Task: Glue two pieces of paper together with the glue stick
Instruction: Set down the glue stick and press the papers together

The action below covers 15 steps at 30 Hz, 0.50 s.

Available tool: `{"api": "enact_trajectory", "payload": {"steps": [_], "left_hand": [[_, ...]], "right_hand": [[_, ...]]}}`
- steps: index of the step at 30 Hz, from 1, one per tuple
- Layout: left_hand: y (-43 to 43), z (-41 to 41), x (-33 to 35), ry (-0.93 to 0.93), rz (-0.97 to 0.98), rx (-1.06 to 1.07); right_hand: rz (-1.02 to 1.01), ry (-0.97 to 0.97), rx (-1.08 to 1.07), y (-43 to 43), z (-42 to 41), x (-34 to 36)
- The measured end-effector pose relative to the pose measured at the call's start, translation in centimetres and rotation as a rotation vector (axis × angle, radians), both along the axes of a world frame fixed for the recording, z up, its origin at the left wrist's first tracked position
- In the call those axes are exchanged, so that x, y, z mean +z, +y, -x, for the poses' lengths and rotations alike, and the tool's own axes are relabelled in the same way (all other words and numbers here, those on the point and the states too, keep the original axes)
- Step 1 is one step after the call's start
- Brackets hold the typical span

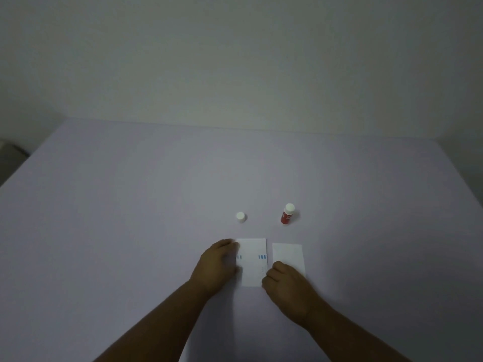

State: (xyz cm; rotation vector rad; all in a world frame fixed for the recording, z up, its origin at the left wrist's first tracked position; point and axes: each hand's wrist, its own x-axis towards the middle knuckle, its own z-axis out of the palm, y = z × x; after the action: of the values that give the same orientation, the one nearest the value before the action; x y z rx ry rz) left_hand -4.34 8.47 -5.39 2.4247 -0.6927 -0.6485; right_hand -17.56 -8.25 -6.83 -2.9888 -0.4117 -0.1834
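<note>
Two small white paper slips lie side by side on the pale table (130,218). The left slip (253,262) has small blue marks; the right slip (287,253) is plain. My left hand (218,265) rests on the left edge of the marked slip, fingers bent down onto it. My right hand (285,286) covers the near corner of the plain slip, with its fingers curled at the gap between the slips; whether it pinches the paper is hidden. Behind the slips stands a red glue stick (287,215), uncapped and upright. Its white cap (241,217) stands apart to the left.
The table runs back to a bare wall (235,61). A dark object (10,150) shows past the table's far left edge.
</note>
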Motion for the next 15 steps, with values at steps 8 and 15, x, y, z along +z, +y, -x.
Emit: {"api": "enact_trajectory", "payload": {"steps": [8,15], "left_hand": [[0.6,3.5,0.5,0.263,0.099,0.44],[-0.2,5.2,0.3,0.369,0.162,0.597]], "right_hand": [[-0.034,-0.037,0.003,-0.2,0.1,-0.6],[-0.045,-0.029,-0.023,-0.2,0.0,-1.2]]}}
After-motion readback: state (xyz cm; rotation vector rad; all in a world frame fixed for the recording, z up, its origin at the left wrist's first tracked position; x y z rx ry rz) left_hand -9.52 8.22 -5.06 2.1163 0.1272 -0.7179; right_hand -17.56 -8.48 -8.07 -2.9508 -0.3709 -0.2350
